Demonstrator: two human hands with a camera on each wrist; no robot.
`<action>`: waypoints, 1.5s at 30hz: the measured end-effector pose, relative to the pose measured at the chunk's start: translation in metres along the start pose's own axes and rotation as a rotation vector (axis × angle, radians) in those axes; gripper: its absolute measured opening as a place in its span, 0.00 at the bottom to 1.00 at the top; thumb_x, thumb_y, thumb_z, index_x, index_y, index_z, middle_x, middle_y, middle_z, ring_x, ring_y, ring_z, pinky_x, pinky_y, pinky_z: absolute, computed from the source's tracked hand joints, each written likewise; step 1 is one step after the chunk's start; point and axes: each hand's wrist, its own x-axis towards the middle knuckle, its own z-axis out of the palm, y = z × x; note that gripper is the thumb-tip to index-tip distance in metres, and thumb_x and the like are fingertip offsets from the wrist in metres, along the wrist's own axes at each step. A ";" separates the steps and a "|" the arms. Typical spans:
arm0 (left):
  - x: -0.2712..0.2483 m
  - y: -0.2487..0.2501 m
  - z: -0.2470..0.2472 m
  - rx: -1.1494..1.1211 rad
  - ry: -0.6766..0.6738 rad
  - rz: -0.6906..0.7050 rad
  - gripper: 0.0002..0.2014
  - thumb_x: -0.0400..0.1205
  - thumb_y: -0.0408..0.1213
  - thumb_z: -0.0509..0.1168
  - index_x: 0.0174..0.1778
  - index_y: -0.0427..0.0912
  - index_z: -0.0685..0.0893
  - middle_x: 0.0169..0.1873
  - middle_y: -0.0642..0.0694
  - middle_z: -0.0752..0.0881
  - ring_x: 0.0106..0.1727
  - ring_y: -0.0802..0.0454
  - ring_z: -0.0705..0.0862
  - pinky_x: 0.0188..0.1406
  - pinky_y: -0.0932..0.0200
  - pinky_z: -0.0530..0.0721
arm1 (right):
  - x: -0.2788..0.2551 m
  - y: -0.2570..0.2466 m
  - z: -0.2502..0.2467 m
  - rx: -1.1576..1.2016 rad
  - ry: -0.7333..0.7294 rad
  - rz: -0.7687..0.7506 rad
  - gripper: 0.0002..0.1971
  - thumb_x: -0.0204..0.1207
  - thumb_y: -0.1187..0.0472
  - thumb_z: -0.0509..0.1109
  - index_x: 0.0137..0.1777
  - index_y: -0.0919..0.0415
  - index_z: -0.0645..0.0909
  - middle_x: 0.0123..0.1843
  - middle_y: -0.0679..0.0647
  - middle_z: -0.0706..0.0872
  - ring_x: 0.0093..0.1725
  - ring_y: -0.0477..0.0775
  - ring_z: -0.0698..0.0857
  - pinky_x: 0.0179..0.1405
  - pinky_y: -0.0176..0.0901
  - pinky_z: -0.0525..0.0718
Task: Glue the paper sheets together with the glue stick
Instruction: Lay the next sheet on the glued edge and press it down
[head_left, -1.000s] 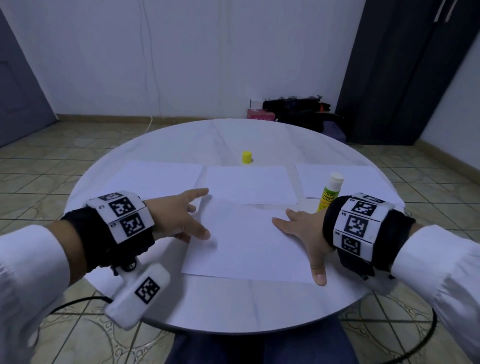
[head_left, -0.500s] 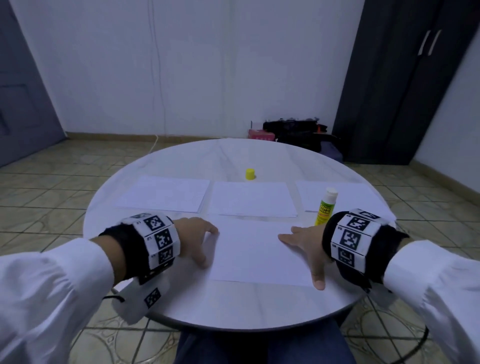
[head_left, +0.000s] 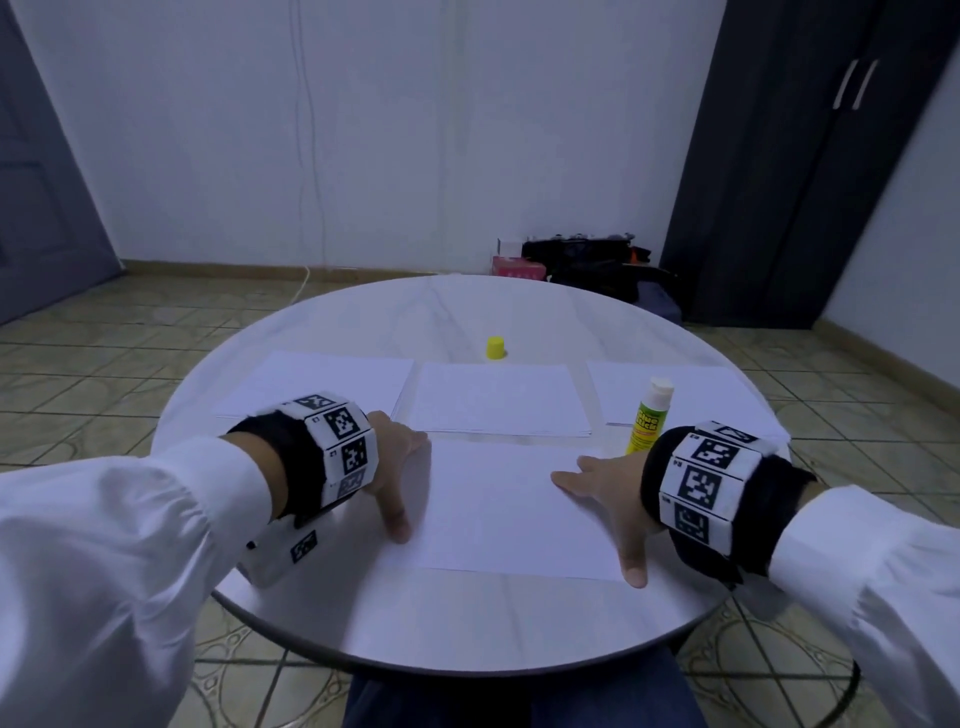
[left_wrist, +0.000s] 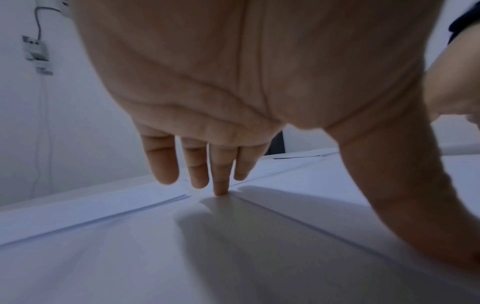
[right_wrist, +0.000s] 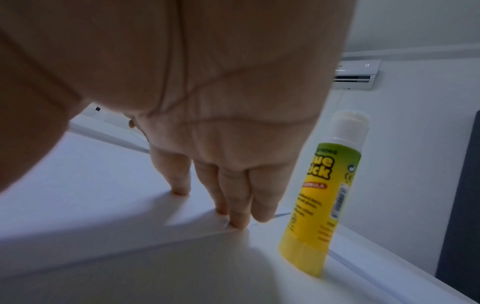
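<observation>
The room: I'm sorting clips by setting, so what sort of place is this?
Probably a plain room in a home or small office: tiled floor, a dark wardrobe in the corner, bags by the wall, a wall air conditioner, and a round white table.

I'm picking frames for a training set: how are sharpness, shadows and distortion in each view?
Head view: dim bluish light, sharp centre, wardrobe bowed by wide-angle distortion. Left wrist: left hand soft, casting a broad shadow on the near sheet. Right wrist: right hand blurred, glue stick label smeared.
</observation>
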 end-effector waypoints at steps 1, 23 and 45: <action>0.001 0.001 0.001 0.023 0.014 0.004 0.59 0.58 0.63 0.80 0.82 0.51 0.57 0.73 0.46 0.72 0.75 0.43 0.69 0.72 0.46 0.73 | 0.000 0.000 0.000 0.001 -0.001 -0.004 0.61 0.64 0.54 0.83 0.83 0.46 0.37 0.85 0.54 0.46 0.82 0.60 0.56 0.75 0.67 0.64; -0.018 -0.008 0.025 -1.025 0.090 0.114 0.42 0.73 0.24 0.74 0.79 0.55 0.66 0.60 0.46 0.77 0.59 0.43 0.83 0.54 0.54 0.86 | 0.001 -0.001 0.002 -0.001 0.024 -0.003 0.62 0.63 0.53 0.82 0.83 0.46 0.35 0.85 0.53 0.45 0.83 0.59 0.56 0.75 0.64 0.64; 0.013 -0.040 -0.006 -1.065 0.537 0.034 0.18 0.76 0.31 0.73 0.59 0.52 0.85 0.41 0.52 0.87 0.32 0.61 0.81 0.28 0.77 0.74 | 0.039 0.006 -0.036 1.064 0.579 0.184 0.18 0.79 0.63 0.64 0.67 0.67 0.78 0.66 0.63 0.82 0.65 0.60 0.80 0.57 0.41 0.77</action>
